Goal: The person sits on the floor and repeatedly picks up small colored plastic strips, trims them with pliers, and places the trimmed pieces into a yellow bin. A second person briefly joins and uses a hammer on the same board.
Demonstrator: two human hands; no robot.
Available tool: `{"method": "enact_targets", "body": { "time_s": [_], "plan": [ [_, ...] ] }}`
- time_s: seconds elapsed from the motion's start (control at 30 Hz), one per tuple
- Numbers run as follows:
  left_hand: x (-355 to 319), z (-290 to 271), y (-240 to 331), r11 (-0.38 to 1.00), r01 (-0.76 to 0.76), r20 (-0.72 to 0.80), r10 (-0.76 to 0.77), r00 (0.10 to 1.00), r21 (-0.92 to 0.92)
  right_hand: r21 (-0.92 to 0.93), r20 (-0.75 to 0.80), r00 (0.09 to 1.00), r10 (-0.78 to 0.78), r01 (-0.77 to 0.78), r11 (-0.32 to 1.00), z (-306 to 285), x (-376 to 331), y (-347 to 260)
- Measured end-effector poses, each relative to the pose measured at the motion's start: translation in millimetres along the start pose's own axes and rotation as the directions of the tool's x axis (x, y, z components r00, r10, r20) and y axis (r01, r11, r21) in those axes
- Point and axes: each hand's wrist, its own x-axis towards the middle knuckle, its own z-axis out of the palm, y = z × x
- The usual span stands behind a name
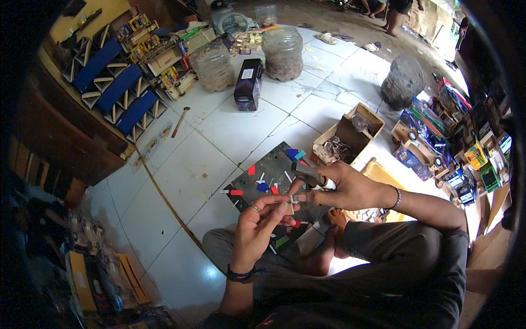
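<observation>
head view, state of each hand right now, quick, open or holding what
Left hand: closed, pinching a small pale piece.
Right hand: closed, holding a dark object, exact kind unclear.

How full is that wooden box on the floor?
Partly full. The wooden box has small pieces at one end, but some dark inner wall shows bare. Cannot tell how deep they go.

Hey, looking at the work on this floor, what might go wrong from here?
The small wooden piece held by the left hand might slip and get lost among scraps on the dark board. A shifting bare foot could disturb the nearby green strip. The hammer lying on the tiled floor might trip someone.
</observation>
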Motion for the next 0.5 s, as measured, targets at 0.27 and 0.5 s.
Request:
{"method": "enact_targets", "body": {
  "time_s": [0.27,0.5],
  "plan": [
    [-4.5,4.2,4.7,0.999,-0.038,-0.006,0.038,0.999,-0.023,0.021,0.026,0.999,-0.025,0.024,0.999,-5.5,1.8,-10.7],
    [-5.0,5.1,8.0,0.996,-0.085,0.003,0.085,0.996,0.022,0.02,0.03,0.999,-0.027,0.026,0.999,-5.4,3.7,-8.4]
  ]
}}
